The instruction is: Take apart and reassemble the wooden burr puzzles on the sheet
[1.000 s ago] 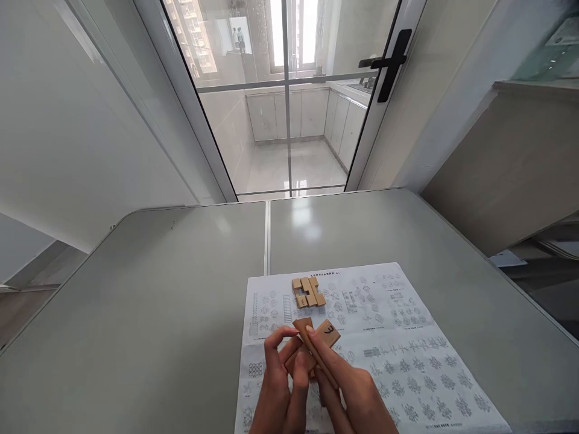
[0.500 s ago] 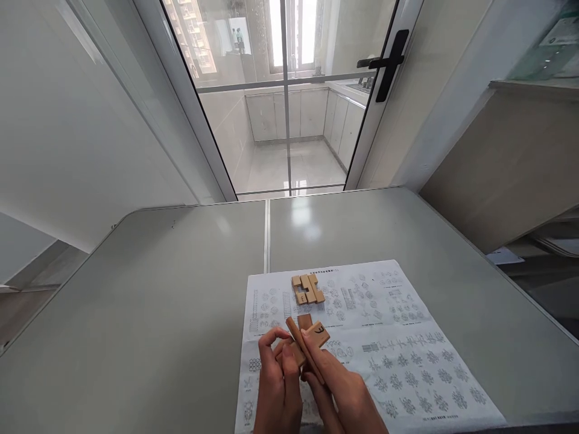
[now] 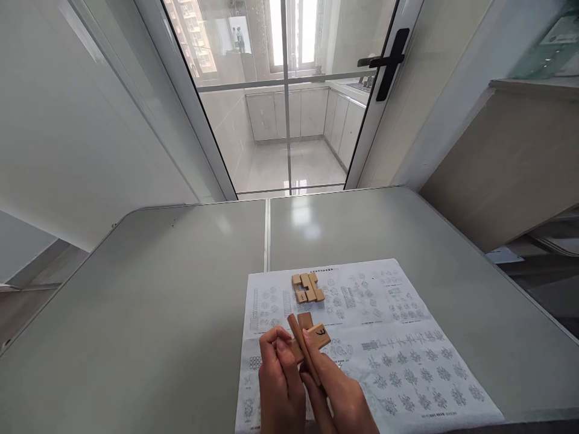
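Observation:
Both my hands grip a small cluster of crossed wooden puzzle pieces [image 3: 320, 336] above the printed sheet. My left hand [image 3: 281, 380] has its fingers bent round the left end of the cluster. From the right, my right hand [image 3: 341, 386] pinches it, the thumb lying along a long narrow wooden stick [image 3: 302, 346]. One light piece carries a dark handwritten mark, and a browner block end [image 3: 305, 320] juts out behind. Fingers hide the lower part of the cluster. Just beyond, several notched wooden pieces [image 3: 308, 288] lie side by side on the paper.
The white sheet [image 3: 389, 325], covered in small printed diagrams, lies on a grey-green table [image 3: 181, 313]. A seam strip [image 3: 266, 235] runs across the tabletop. Behind the table stands a glazed door with a black handle [image 3: 391, 63]; a brown panel [image 3: 506, 163] rises at the right.
My left thumb has shifted slightly up along the cluster, and the long stick has turned a little more upright. The pieces on the paper have not moved.

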Tool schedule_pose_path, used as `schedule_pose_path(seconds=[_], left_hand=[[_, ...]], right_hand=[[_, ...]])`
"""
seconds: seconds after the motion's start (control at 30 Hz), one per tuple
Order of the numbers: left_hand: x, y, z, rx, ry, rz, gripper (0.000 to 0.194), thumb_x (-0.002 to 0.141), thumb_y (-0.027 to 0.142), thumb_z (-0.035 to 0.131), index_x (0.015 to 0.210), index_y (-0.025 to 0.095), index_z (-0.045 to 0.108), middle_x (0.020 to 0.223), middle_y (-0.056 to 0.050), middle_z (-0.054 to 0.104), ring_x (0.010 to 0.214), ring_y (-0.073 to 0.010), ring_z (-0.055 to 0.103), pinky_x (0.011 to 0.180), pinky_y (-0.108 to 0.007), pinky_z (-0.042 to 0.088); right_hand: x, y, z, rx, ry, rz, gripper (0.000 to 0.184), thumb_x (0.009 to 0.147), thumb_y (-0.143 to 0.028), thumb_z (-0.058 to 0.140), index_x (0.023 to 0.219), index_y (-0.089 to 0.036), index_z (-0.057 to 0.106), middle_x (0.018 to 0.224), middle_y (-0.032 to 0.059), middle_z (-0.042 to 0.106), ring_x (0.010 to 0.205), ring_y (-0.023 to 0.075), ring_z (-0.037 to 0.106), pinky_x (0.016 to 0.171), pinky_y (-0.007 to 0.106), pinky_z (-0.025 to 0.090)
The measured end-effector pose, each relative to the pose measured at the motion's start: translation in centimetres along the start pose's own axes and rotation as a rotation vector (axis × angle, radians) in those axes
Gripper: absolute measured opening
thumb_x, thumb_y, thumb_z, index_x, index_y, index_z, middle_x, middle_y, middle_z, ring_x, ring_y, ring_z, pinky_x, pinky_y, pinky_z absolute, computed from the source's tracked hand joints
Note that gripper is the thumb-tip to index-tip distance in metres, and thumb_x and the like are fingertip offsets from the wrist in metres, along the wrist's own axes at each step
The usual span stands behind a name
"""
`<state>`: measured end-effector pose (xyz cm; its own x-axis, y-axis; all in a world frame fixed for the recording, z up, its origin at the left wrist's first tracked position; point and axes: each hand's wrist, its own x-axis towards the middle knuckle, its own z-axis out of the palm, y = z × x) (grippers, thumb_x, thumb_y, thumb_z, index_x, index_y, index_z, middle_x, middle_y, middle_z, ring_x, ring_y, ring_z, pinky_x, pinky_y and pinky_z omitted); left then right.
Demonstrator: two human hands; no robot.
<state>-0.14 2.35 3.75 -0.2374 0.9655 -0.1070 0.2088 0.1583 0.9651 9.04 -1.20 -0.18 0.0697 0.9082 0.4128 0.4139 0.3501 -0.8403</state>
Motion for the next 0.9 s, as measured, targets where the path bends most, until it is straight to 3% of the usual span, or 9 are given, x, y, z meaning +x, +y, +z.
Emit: schedule_pose_path(seconds=[0.23, 0.43, 0.6, 0.73, 0.9], left_hand=[[0.1, 1.0, -0.4, -0.141, -0.176, -0.115, 0.046, 0.102, 0.064, 0.048, 0.119, 0.022, 0.048, 0.080, -0.003, 0.071, 0.070, -0.0204, 0.066, 0.068, -0.032, 0.052], [0.6, 0.7, -1.6, -0.180, -0.456, -0.205, 0.059, 0.094, 0.075, 0.054, 0.076, 0.019, 0.054, 0.064, 0.004, 0.044, 0.057, -0.0107, 0.039, 0.053, -0.023, 0.037], [0.2, 1.4, -1.1, -0.248, -0.322, -0.243, 0.057, 0.089, 0.074, 0.062, 0.077, 0.019, 0.056, 0.068, 0.003, 0.046, 0.063, -0.0128, 0.044, 0.057, -0.023, 0.041], [-0.2, 2.2, -0.6, -0.252, -0.271, -0.244, 0.058, 0.088, 0.073, 0.064, 0.071, 0.019, 0.054, 0.071, 0.001, 0.052, 0.067, -0.0143, 0.047, 0.062, -0.025, 0.043], [-0.2, 2.4, -0.5, -0.231, -0.238, -0.216, 0.054, 0.090, 0.068, 0.063, 0.070, 0.019, 0.055, 0.068, 0.002, 0.050, 0.065, -0.0141, 0.044, 0.061, -0.025, 0.041]], right_hand=[[1.0, -0.1, -1.8, 0.042, -0.018, 0.064, 0.048, 0.111, -0.024, 0.044, 0.159, -0.025, 0.049, 0.135, 0.0127, 0.073, 0.121, 0.0263, 0.074, 0.093, 0.031, 0.065], [1.7, 0.0, -2.7, 0.102, -0.028, 0.059, 0.044, 0.111, -0.023, 0.045, 0.154, -0.029, 0.054, 0.120, 0.0087, 0.077, 0.095, 0.0199, 0.079, 0.083, 0.027, 0.066], [1.9, -0.2, -2.9, 0.074, -0.026, 0.035, 0.045, 0.111, -0.021, 0.045, 0.155, -0.029, 0.054, 0.107, 0.0070, 0.078, 0.068, 0.0147, 0.075, 0.067, 0.022, 0.065], [2.2, -0.3, -3.1, 0.059, -0.012, -0.010, 0.045, 0.110, -0.018, 0.046, 0.154, -0.026, 0.056, 0.094, 0.0051, 0.079, 0.067, 0.0152, 0.074, 0.067, 0.024, 0.065], [2.4, -0.2, -3.1, 0.036, 0.008, -0.038, 0.045, 0.109, -0.016, 0.048, 0.151, -0.024, 0.058, 0.095, 0.0054, 0.081, 0.063, 0.0145, 0.075, 0.063, 0.023, 0.064]])
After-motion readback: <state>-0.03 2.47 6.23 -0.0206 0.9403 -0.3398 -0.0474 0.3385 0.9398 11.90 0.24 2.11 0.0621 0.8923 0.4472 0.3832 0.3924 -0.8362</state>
